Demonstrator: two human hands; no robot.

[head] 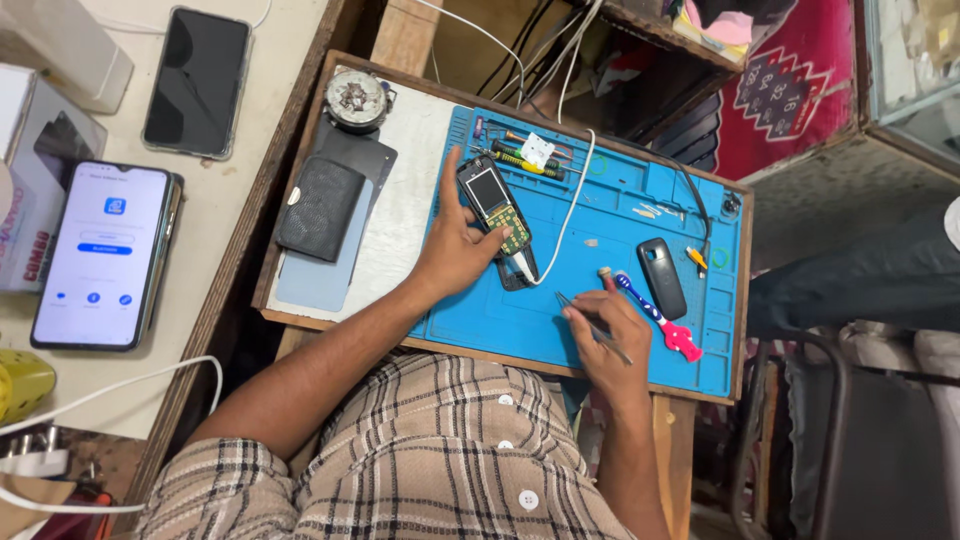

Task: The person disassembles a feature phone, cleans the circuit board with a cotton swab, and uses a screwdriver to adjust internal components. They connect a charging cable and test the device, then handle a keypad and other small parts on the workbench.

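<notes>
Left hand [455, 250] gripping 1 small bar-shaped keypad phone [494, 203], glossy screen up, on the blue ribbed rubber mat [620, 200]. Right hand [608, 335] pinching thin metal tweezers [594, 328], beside a blue-and-pink toothbrush [655, 316] and smooth black oval back cover [661, 276].

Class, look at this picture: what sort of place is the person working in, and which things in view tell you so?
Most likely a small phone repair bench. A blue repair mat covers the wooden tray, the left hand steadies an opened keypad phone, the right hand holds tweezers, and screwdrivers lie nearby.
</notes>
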